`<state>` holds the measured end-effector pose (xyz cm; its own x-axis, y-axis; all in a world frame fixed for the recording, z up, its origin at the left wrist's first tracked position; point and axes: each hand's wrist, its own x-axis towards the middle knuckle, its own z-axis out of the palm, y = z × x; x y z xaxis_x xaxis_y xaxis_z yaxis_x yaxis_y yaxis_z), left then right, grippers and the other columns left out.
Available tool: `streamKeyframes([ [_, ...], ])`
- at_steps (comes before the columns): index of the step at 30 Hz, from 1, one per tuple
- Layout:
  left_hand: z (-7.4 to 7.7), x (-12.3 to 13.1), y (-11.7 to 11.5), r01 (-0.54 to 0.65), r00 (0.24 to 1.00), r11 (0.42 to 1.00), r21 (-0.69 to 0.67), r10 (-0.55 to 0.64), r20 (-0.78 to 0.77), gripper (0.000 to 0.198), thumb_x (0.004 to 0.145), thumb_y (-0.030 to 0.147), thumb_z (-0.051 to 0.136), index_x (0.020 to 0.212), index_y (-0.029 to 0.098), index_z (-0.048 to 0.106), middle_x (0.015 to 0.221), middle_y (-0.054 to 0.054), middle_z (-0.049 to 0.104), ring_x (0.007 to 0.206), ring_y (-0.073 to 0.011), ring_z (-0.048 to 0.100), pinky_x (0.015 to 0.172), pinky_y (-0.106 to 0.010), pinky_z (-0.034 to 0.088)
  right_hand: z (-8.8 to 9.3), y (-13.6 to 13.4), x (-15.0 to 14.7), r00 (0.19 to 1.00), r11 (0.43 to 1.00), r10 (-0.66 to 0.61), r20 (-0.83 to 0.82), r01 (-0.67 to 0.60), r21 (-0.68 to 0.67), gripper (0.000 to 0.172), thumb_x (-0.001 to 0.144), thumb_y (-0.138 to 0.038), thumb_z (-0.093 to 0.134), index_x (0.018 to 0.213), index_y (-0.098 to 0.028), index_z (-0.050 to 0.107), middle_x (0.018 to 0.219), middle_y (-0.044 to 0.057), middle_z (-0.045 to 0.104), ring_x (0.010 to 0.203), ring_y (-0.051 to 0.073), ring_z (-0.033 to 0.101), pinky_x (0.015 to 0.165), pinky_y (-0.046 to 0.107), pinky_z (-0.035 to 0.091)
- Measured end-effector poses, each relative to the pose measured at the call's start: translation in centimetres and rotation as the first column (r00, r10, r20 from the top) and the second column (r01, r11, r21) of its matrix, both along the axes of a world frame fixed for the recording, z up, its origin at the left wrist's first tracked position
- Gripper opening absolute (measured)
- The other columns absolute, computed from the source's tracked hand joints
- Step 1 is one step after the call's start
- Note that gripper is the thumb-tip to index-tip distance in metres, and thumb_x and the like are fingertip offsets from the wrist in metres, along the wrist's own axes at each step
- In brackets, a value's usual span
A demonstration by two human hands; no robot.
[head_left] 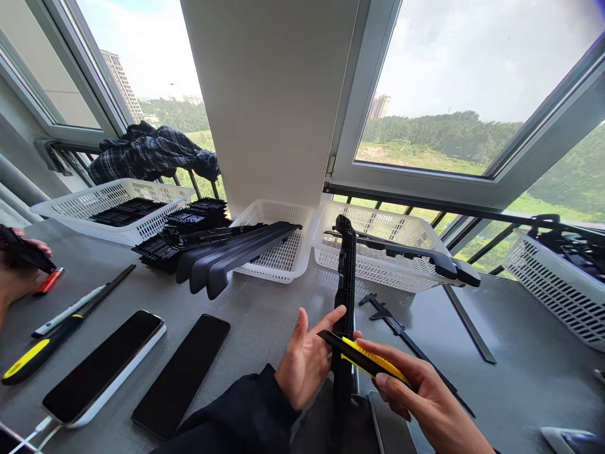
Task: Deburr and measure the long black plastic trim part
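A long black plastic strip (pixel 346 268) stands lengthwise in front of me, its ribbed, hollow side facing up. My left hand (pixel 307 362) is under it, palm up, with the thumb raised. Its fingers pass behind the strip, and a fingertip shows on the right side. In my right hand (pixel 411 384) is a yellow and black utility knife (pixel 378 362), its dark tip pointing left across the strip. Whether the blade touches the strip I cannot tell. Vernier calipers (pixel 397 328) lie on the grey table (pixel 265 309) to the right.
White baskets (pixel 274 273) with black plastic parts line the back. Smooth black strips (pixel 227 258) lean on one. At left are two phones (pixel 182 375), a yellow-black file (pixel 61 340) and a white pen (pixel 70 309). Another person's hand (pixel 19 265) holds a dark part beside a red tool (pixel 48 282).
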<state>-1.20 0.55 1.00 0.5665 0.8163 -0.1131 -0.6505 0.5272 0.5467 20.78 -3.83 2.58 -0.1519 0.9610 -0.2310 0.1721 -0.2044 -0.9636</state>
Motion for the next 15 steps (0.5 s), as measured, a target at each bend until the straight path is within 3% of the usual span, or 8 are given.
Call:
streamKeyframes([
  [9, -0.21, 0.03, 0.03, 0.014, 1.000, 1.000, -0.008, -0.014, 0.004, 0.099, 0.089, 0.088, 0.044, 0.156, 0.016, 0.054, 0.133, -0.019, 0.074, 0.130, -0.0359, 0.062, 0.119, -0.049, 0.032, -0.05, -0.04, 0.03, 1.000, 1.000, 0.013, 0.005, -0.013, -0.003, 0.062, 0.086, -0.064, 0.076, 0.132, -0.022, 0.079, 0.071, 0.005, 0.066, 0.067, 0.021, 0.060, 0.064, 0.034, 0.055],
  [15, 0.02, 0.07, -0.04, -0.005, 1.000, 1.000, -0.004, 0.005, 0.014, 0.099, 0.090, 0.087, 0.044, 0.155, 0.013, 0.055, 0.134, -0.020, 0.073, 0.129, -0.0349, 0.062, 0.116, -0.045, 0.035, 0.10, -0.02, -0.02, 1.000, 1.000, 0.009, -0.010, -0.009, -0.010, 0.062, 0.087, -0.063, 0.075, 0.133, -0.022, 0.078, 0.070, 0.003, 0.065, 0.063, 0.019, 0.055, 0.063, 0.035, 0.054],
])
